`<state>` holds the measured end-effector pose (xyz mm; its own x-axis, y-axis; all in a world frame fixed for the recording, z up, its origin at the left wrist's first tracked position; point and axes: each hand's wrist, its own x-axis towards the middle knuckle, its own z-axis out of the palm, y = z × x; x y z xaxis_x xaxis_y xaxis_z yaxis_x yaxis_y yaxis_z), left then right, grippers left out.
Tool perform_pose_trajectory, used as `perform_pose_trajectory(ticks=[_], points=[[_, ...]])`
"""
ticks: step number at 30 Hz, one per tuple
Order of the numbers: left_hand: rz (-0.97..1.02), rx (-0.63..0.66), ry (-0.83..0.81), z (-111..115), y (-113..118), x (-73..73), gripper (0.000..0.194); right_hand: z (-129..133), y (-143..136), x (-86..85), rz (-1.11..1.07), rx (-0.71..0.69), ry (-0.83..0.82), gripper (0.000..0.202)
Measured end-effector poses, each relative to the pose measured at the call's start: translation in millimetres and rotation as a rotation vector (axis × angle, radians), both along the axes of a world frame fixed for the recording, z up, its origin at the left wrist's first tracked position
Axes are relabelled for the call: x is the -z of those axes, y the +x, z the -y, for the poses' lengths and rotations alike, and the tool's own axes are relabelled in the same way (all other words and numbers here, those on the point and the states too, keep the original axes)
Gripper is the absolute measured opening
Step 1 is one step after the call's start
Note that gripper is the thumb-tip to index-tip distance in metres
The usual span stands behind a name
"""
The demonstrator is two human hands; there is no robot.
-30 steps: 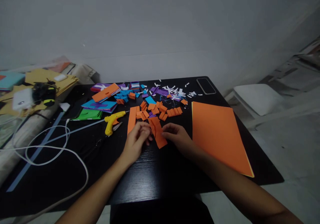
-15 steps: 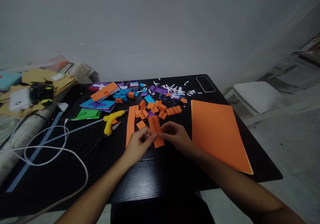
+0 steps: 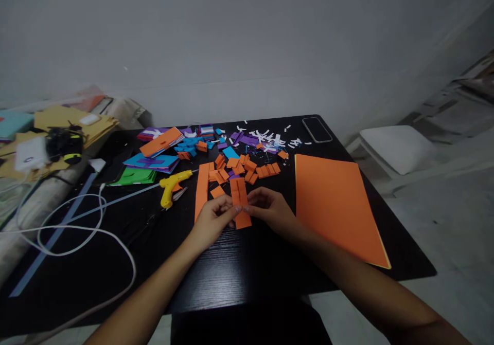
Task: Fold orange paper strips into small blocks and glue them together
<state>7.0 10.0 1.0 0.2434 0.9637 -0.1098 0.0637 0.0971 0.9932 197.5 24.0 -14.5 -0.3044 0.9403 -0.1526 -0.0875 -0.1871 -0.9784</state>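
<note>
Between my hands, over the black table, is an orange paper strip point(image 3: 240, 191) with a raised folded flap along its middle. My left hand point(image 3: 213, 219) pinches its left edge, thumb on top. The right hand point(image 3: 269, 209) grips the right edge, its thumb close to the other thumb. Just beyond the strip lie several small folded orange paper pieces point(image 3: 250, 165). A longer orange paper strip point(image 3: 201, 191) lies to the left, partly behind my left hand. Fingers beneath the held strip are mostly hidden.
A yellow glue gun point(image 3: 169, 188) lies left of my hands. Large orange sheets point(image 3: 337, 206) are at right, with a phone point(image 3: 317, 129) behind. White paper scraps point(image 3: 270, 140) and folded coloured papers point(image 3: 152, 161) spread across the back. A white cable point(image 3: 129, 260) loops at left.
The held orange strip has turned slightly more upright, its lower end shifting a little left. Both hands keep their pinch on it, and the other things stay put.
</note>
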Motion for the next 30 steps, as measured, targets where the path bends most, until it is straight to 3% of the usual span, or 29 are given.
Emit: perform_pose_trajectory(ticks=[6,13,22,30], points=[[-0.010,-0.007,0.002,-0.2,1.0,0.3,0.040,-0.5,-0.3,2.6,-0.011,0.003,-0.003,0.035],[-0.056,-0.022,0.002,-0.9,-4.8,6.6,0.036,-1.2,1.1,-4.0,0.044,-0.062,-0.037,0.016],[-0.065,-0.017,-0.005,-1.0,-1.6,0.5,0.037,1.2,-2.0,1.1,0.166,-0.135,0.098,0.030],[-0.036,-0.027,-0.010,-0.9,-2.2,2.0,0.034,2.9,-2.0,3.2,0.173,-0.107,0.137,0.028]])
